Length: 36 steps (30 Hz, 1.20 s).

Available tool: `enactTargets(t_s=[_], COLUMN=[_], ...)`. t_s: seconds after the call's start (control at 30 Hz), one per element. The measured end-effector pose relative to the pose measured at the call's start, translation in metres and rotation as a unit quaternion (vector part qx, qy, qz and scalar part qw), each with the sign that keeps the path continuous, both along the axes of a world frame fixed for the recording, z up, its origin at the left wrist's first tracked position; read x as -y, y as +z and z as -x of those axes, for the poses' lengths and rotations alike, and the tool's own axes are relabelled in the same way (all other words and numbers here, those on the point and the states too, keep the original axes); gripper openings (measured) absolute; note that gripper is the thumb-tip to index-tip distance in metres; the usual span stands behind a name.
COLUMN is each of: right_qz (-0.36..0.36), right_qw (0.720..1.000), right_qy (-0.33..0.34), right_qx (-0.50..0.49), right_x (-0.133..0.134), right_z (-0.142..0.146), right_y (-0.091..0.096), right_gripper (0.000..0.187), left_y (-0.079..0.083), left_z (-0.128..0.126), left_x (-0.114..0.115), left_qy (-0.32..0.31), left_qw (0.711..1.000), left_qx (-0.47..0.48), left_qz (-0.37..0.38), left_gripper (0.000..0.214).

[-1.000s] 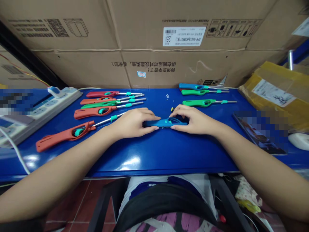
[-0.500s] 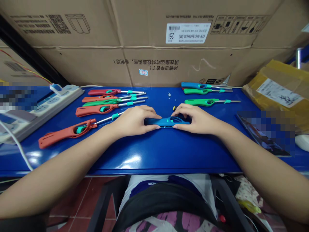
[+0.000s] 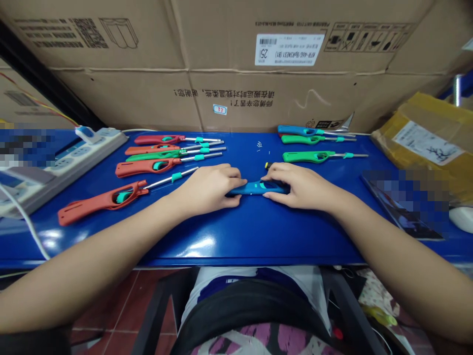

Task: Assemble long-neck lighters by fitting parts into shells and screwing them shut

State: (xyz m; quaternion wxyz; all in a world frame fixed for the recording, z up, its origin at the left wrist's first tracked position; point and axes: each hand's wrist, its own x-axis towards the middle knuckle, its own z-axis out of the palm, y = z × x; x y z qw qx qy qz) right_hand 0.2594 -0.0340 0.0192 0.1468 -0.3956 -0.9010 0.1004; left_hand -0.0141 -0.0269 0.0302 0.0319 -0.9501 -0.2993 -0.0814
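Observation:
A blue lighter [image 3: 254,188] with a turquoise trigger is held level between both hands, just above or on the blue table. My left hand [image 3: 216,186] is closed on its left end, thumb at the near edge and fingers at the far side. At its right end, my right hand [image 3: 295,186] grips around the trigger loop and hides the tip. A small yellow-and-black object [image 3: 267,166] shows just behind my right fingers; its kind is unclear. An orange long-neck lighter [image 3: 105,200] lies to the left of my left hand.
Several red, orange and green lighters [image 3: 150,167] lie at the back left. Blue and green lighters [image 3: 307,156] lie at the back right. A power strip [image 3: 70,162] stands left, a yellow-taped parcel [image 3: 428,143] right, and a cardboard box [image 3: 229,79] walls the back of the table [image 3: 258,236].
The blue lighter has rolled slightly in my grip, so less of its loop shows. My left fingers have slid a little right and cover more of its left end.

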Motion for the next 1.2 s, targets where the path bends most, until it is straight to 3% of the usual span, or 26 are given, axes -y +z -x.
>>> enactTargets(t_s=[0.1, 0.23, 0.4, 0.6, 0.73, 0.8, 0.87, 0.97, 1.03, 1.07, 1.1, 1.13, 1.2], right_qz=[-0.044, -0.041, -0.049, -0.042, -0.063, -0.074, -0.095, -0.111, -0.097, -0.091, -0.091, -0.096, -0.110], right_qw=[0.998, 0.997, 0.996, 0.998, 0.998, 0.997, 0.995, 0.993, 0.993, 0.992, 0.992, 0.991, 0.989], right_qy=[0.020, 0.060, 0.059, 0.043, 0.031, 0.024, 0.017, 0.038, 0.068, 0.078, 0.084, 0.086, 0.082], right_qx=[0.039, 0.026, 0.037, 0.011, 0.005, 0.000, -0.001, -0.008, -0.022, -0.030, -0.038, -0.045, -0.059], right_x=[0.003, 0.003, 0.004, 0.003, -0.004, -0.006, -0.006, -0.004, -0.003, -0.003, -0.003, -0.003, -0.004], right_z=[0.000, 0.000, 0.002, -0.004, -0.016, -0.020, -0.021, -0.016, -0.012, -0.011, -0.010, -0.010, -0.011], right_y=[0.004, 0.008, 0.011, 0.013, 0.015, 0.015, 0.015, 0.014, 0.013, 0.012, 0.012, 0.011, 0.010], right_gripper=[0.030, 0.028, 0.025, 0.024, 0.029, 0.029, 0.034, 0.038, 0.033, 0.031, 0.030, 0.030, 0.029], left_y=[-0.002, -0.004, -0.005, -0.001, 0.003, 0.004, 0.003, 0.001, 0.001, 0.001, 0.001, 0.001, 0.000], left_z=[-0.001, 0.002, 0.003, 0.005, 0.007, 0.005, 0.000, -0.007, -0.010, -0.010, -0.010, -0.010, -0.009], left_x=[-0.001, -0.006, -0.005, -0.008, -0.012, -0.013, -0.013, -0.013, -0.013, -0.012, -0.012, -0.011, -0.009], left_qy=[-0.011, -0.047, -0.074, -0.076, -0.045, -0.001, 0.059, 0.125, 0.136, 0.136, 0.135, 0.133, 0.123], left_qw=[1.000, 0.997, 0.993, 0.988, 0.975, 0.952, 0.889, 0.717, 0.630, 0.613, 0.614, 0.629, 0.689], left_qx=[0.011, 0.065, 0.092, 0.125, 0.179, 0.226, 0.285, 0.357, 0.383, 0.391, 0.394, 0.394, 0.381], left_qz=[-0.011, 0.018, 0.031, 0.050, 0.119, 0.208, 0.354, 0.585, 0.662, 0.673, 0.671, 0.657, 0.605], left_gripper=[0.031, 0.029, 0.033, 0.029, 0.030, 0.032, 0.035, 0.036, 0.032, 0.029, 0.026, 0.028, 0.038])
